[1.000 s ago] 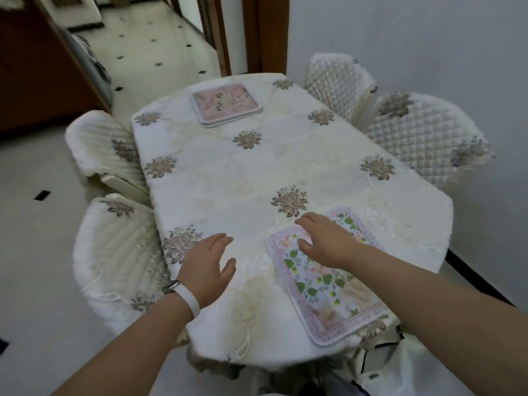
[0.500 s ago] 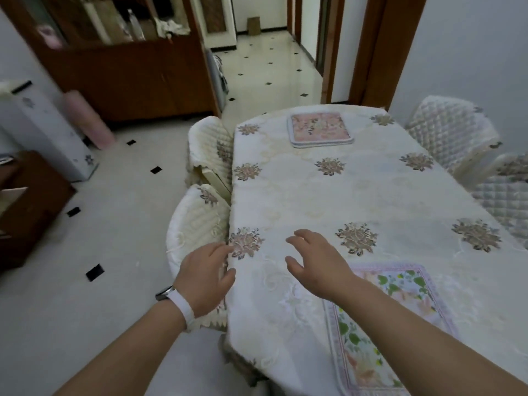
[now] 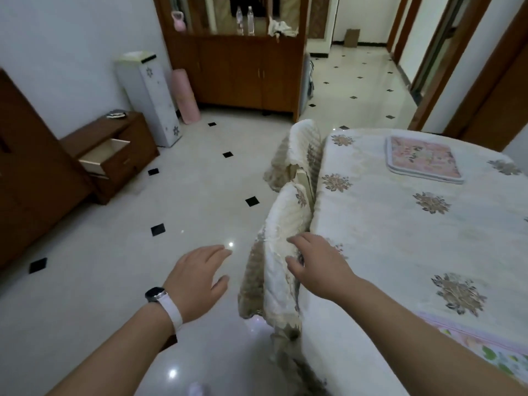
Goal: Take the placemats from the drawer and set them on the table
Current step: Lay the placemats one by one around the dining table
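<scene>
Placemats: the pink placemat [image 3: 423, 158] lies flat at the far end of the worktop [image 3: 400, 238]; the leaf-print placemat [image 3: 485, 347] lies flat at the near end, partly cut off by the frame's lower right edge. The two are well apart.
Left fingers: the left hand [image 3: 197, 278] is palm down, its fingers [image 3: 217, 251] loose and slightly spread, grasping nothing.
Right fingers: the right hand [image 3: 320, 264] is palm down, its fingers [image 3: 300, 240] released and spread, grasping nothing. Whether the tips touch the chair cover below them cannot be told.
Left wrist: a watch [image 3: 155, 294] on a white strap.
Under the hands: the left hand is over the floor [image 3: 114, 252]; the right is over the back of the near chair [image 3: 280, 252], at the worktop's edge.
Chairs: the near chair and the far chair [image 3: 300, 150], both in cream covers, stand side by side against the worktop's left side.
Drawer: the drawer [image 3: 105, 154] stands pulled open in the low cabinet [image 3: 120, 130] at the left wall, well apart from the hands.
Beyond: a white unit [image 3: 151, 95] and an upright pink roll [image 3: 185, 95] stand beside a wooden sideboard [image 3: 243, 70].
</scene>
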